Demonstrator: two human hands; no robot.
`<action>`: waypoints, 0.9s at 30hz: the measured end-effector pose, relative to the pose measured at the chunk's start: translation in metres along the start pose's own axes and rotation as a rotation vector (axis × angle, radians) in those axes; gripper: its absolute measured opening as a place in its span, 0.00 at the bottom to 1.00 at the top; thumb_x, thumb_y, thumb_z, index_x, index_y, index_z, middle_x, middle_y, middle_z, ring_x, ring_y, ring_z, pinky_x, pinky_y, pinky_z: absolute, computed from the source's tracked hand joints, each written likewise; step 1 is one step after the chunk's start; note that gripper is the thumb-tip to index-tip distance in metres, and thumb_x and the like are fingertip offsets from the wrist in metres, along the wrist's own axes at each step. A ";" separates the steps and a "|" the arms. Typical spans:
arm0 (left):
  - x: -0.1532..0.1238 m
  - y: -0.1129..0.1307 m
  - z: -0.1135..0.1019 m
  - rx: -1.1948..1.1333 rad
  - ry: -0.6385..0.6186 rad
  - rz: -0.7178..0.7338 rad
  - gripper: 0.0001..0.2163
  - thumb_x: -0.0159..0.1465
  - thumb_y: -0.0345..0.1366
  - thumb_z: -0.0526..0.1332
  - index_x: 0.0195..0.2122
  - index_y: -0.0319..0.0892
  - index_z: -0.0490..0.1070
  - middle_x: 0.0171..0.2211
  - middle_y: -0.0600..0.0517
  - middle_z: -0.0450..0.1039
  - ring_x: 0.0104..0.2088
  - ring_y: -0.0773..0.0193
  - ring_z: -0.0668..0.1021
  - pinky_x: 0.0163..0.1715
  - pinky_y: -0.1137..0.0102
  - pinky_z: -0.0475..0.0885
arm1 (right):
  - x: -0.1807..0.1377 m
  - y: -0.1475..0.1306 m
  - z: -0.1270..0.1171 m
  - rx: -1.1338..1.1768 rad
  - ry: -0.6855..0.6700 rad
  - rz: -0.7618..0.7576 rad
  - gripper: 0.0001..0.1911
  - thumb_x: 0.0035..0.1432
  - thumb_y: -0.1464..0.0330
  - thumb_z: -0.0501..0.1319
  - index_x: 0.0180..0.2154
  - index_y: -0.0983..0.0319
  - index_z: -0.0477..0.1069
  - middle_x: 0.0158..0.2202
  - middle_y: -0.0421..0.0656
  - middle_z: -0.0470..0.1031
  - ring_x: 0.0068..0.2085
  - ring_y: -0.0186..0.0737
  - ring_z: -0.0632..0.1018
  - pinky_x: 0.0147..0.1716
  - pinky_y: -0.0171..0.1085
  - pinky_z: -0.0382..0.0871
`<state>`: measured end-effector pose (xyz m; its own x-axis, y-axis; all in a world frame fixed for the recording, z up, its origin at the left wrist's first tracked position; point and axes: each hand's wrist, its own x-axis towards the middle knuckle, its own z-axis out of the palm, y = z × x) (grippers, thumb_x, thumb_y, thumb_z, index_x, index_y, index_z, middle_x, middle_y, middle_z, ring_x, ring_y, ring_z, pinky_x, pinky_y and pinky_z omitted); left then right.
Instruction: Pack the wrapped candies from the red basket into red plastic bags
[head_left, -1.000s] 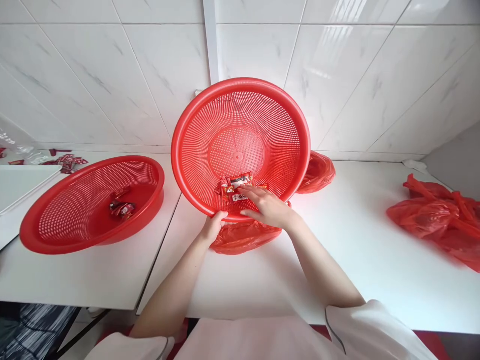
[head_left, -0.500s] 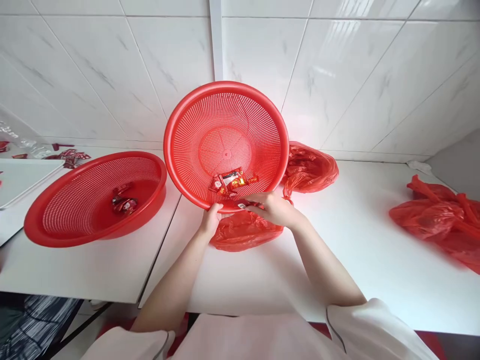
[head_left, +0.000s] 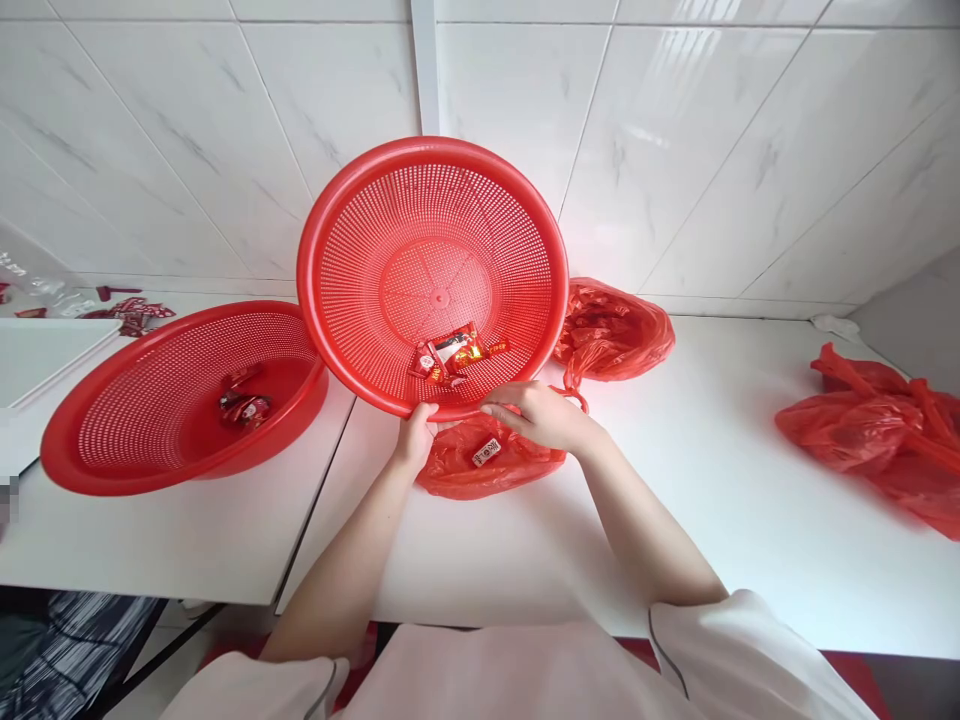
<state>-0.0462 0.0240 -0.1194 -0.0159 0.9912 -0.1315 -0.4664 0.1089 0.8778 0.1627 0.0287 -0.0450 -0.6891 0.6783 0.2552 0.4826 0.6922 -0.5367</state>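
A large red plastic sieve basket point(head_left: 439, 215) is tipped up toward me, leaning over the table. My left hand point(head_left: 418, 435) grips its lower rim, thumb on the inside. Several red and gold wrapped snack packets point(head_left: 454, 352) lie in the basket's lower part. My right hand point(head_left: 536, 415) is at the rim to their right, palm down, its fingers loosely extended with nothing visible in them. Below both hands is a red plastic bag point(head_left: 480, 478), and a small packet with a pale printed label point(head_left: 487, 453) shows over it.
At the left, a second red sieve basket point(head_left: 187, 345) holds a few dark red packets point(head_left: 244, 400). A red bag point(head_left: 619, 330) lies behind my right hand, and another red bag point(head_left: 877, 430) sits far right. A white tray point(head_left: 56, 350) and wrappers point(head_left: 133, 312) are at far left.
The packet that was in my right hand has left it and shows over the red bag below. The basket has shifted slightly up and left.
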 end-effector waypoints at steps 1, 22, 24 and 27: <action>-0.001 -0.001 0.001 0.013 -0.005 -0.015 0.15 0.53 0.35 0.58 0.40 0.36 0.73 0.38 0.46 0.78 0.45 0.51 0.79 0.43 0.58 0.75 | 0.001 0.002 0.001 -0.017 0.030 0.010 0.16 0.68 0.63 0.49 0.46 0.61 0.73 0.42 0.46 0.78 0.41 0.40 0.78 0.42 0.38 0.70; 0.005 -0.003 -0.009 -0.051 -0.013 0.048 0.15 0.53 0.34 0.58 0.41 0.35 0.72 0.40 0.44 0.78 0.42 0.51 0.79 0.44 0.55 0.75 | -0.002 0.019 -0.002 0.304 -0.008 0.098 0.16 0.66 0.65 0.51 0.52 0.61 0.70 0.33 0.43 0.79 0.35 0.39 0.80 0.37 0.37 0.71; 0.007 -0.003 -0.011 -0.059 0.017 0.075 0.15 0.53 0.33 0.58 0.42 0.36 0.72 0.40 0.45 0.77 0.42 0.52 0.79 0.44 0.55 0.75 | -0.003 0.019 -0.007 0.291 -0.073 0.108 0.15 0.66 0.66 0.52 0.49 0.60 0.71 0.30 0.41 0.78 0.31 0.37 0.79 0.35 0.36 0.71; 0.008 -0.002 -0.014 -0.061 0.043 0.088 0.15 0.53 0.33 0.58 0.42 0.36 0.72 0.39 0.45 0.77 0.42 0.53 0.79 0.44 0.55 0.75 | -0.005 0.018 -0.012 0.281 -0.121 0.138 0.13 0.65 0.67 0.51 0.45 0.60 0.72 0.27 0.39 0.76 0.28 0.36 0.78 0.33 0.35 0.70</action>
<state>-0.0578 0.0311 -0.1284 -0.0963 0.9925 -0.0757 -0.5146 0.0155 0.8573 0.1814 0.0411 -0.0465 -0.6952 0.7148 0.0765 0.4194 0.4897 -0.7644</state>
